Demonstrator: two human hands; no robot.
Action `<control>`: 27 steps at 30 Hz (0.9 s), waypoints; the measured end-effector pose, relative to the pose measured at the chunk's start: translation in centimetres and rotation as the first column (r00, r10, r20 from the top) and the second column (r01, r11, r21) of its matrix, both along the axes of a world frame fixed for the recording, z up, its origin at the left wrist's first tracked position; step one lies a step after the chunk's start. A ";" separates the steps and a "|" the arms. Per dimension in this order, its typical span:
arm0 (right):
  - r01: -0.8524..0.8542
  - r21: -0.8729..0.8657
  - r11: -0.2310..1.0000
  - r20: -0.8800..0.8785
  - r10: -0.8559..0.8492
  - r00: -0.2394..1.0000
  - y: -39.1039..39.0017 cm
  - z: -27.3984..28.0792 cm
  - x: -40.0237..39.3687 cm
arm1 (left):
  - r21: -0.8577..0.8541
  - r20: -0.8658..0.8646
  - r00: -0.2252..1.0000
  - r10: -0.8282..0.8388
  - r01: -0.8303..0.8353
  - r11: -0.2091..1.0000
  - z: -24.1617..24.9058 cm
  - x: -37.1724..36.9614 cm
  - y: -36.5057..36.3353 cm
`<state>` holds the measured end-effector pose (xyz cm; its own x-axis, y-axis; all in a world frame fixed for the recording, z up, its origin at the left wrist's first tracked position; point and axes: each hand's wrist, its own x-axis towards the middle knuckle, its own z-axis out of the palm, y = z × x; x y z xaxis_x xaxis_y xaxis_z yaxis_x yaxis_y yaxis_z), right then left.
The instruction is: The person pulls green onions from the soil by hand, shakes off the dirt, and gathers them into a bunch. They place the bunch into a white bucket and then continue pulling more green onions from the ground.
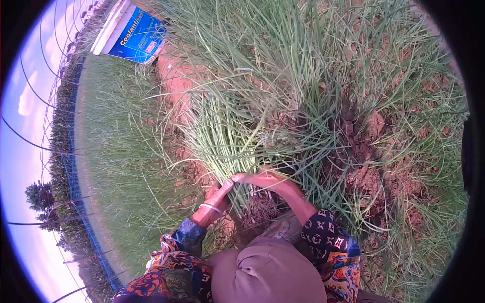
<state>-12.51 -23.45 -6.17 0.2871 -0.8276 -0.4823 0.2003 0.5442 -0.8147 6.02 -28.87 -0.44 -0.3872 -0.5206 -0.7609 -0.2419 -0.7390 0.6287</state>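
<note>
Both of my hands are wrapped round a thick bundle of green onion plants (pixel 225 136), low in the middle of the head view. My left hand (pixel 217 197), with a white band at its wrist, grips the bundle's left side. My right hand (pixel 260 179) reaches across from the right, its fingers closed on the stalks and its fingertips close to my left thumb. Brown, soil-covered roots (pixel 258 209) hang out below my hands, toward my body. The leaves spread upward, away from me.
A white bucket with a blue label (pixel 136 35) stands at the upper left. Rows of green plants (pixel 121 151) grow on the left, and more leaves (pixel 303 60) stand ahead and right. Reddish loose soil (pixel 366 187) shows at the right. Blue netting (pixel 83 202) runs along the far left.
</note>
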 end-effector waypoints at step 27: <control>0.109 0.137 0.985 -0.125 -0.092 0.988 1.5 30.6 5.2 | -0.001 -0.052 0.883 0.467 -0.468 0.884 22.0 10.3 1.3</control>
<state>-7.29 -21.99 24.46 0.1406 -0.7696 -0.6228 0.1673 0.6385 -0.7512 16.34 -27.61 21.56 -0.1332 -0.6601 -0.7393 0.1611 -0.7505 0.6410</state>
